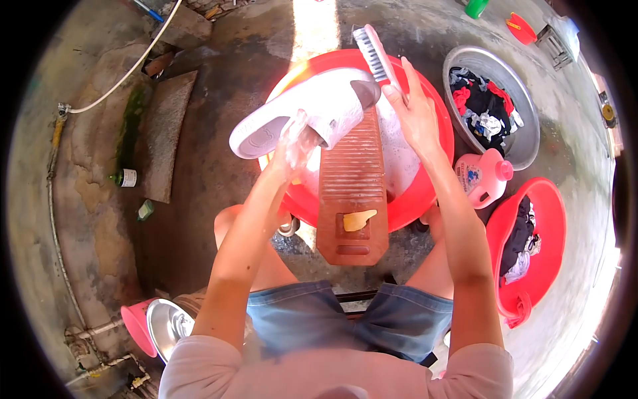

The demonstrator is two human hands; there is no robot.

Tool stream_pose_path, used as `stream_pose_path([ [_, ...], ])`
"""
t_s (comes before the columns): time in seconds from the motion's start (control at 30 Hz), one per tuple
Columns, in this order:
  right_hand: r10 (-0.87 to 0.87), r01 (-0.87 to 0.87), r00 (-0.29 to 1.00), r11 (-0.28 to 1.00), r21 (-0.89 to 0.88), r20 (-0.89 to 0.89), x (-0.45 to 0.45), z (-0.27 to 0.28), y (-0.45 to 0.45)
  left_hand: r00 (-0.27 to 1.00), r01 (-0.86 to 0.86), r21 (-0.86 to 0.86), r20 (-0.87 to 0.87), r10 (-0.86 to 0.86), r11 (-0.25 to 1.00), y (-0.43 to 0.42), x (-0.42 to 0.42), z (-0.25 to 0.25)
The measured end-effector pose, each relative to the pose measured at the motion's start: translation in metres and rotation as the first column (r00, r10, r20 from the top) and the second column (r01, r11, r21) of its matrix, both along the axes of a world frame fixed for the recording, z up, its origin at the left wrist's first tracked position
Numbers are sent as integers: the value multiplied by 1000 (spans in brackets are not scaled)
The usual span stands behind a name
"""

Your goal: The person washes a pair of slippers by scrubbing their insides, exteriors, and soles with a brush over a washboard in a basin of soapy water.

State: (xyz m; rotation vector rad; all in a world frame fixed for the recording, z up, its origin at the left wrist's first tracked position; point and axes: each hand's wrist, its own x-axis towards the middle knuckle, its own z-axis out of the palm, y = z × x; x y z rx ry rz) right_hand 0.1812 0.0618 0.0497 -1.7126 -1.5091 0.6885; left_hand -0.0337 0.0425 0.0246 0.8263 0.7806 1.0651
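The slide sandal (299, 100) is held tilted above the suds in the large red basin (446, 139), with one end out past the basin's left side. Being mostly over the tub, it probably lets much of its drip and lather fall back in. The left hand (297, 145), coated in foam, is partly closed round the sandal near the strap opening; its fingers are mostly hidden, but a hold there would likely keep slippery footwear from turning. The right hand (415, 116) is half open, fingers extended, with the pink handle of the scrub brush (377, 52) held between thumb and fingers; the bristles face the sandal's side, an angle that suits working along its surface. Beneath, the ridged wooden washboard (332, 223) slopes between the knees with its upper part in the basin, which seems to steady it. A yellowish piece of soap (357, 220) lies in the recess at its near end, where the hollow likely stops it sliding. To the right, the metal basin (530, 133) and the smaller red tub (555, 246) contain separate lots of clothes, and the pink detergent jug (490, 189) stands upright between them, within easy reach of the right arm.
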Motion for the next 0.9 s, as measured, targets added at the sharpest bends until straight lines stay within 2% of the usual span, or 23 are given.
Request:
stream_pose_path([
  [0.03,103,-106,983,994,-10,-155,4,-11,1,999,10,-58,38,-8,998,0,-3,3],
  [0.07,200,-212,931,977,-4,-306,7,-25,2,1000,21,-62,-5,-22,998,0,-8,-7],
  [0.1,288,-313,847,950,19,-446,9,-31,2,992,126,-44,35,-125,991,2,-19,-26],
  [0.13,244,-295,816,955,-13,-524,9,-28,-1,971,230,-22,73,-228,973,6,-33,-50],
  [0.17,195,-275,779,960,-45,-596,8,-25,-4,966,253,-29,51,-252,967,3,-33,-51],
  [0.2,160,-281,750,956,-90,-641,11,-27,-2,961,277,-37,29,-276,960,0,-32,-51],
  [0.3,147,-285,684,956,-76,-715,5,-20,-10,970,129,-112,-192,-149,985,-23,-10,-12],
  [0.37,239,-306,669,951,33,-704,-8,-27,-13,959,127,-56,-248,-137,990,-18,-4,-11],
  [0.4,228,-252,723,966,58,-652,-19,-56,-6,955,137,-16,-263,-137,990,-14,-2,-12],
  [0.5,295,-335,808,942,14,-509,-21,-49,-9,953,145,72,-280,-120,987,-4,5,-9],
  [0.53,257,-241,948,965,101,-189,-20,-31,-15,953,146,81,-280,-118,986,0,5,-4],
  [0.63,135,-135,978,991,11,-161,-4,-6,-22,953,144,97,-284,-111,985,8,-3,8],
  [0.67,140,-135,988,988,80,-59,-1,-10,-23,949,146,105,-297,-109,984,11,-5,8],
  [0.77,264,-303,936,941,150,234,-20,-10,-38,929,157,134,-355,-101,978,13,-6,3],
  [0.8,227,-336,910,895,295,347,-26,-15,-39,920,160,149,-381,-92,976,12,-4,0],
  [0.9,278,-498,777,820,282,565,-25,-7,-39,890,186,152,-446,-101,971,12,-4,1],
])
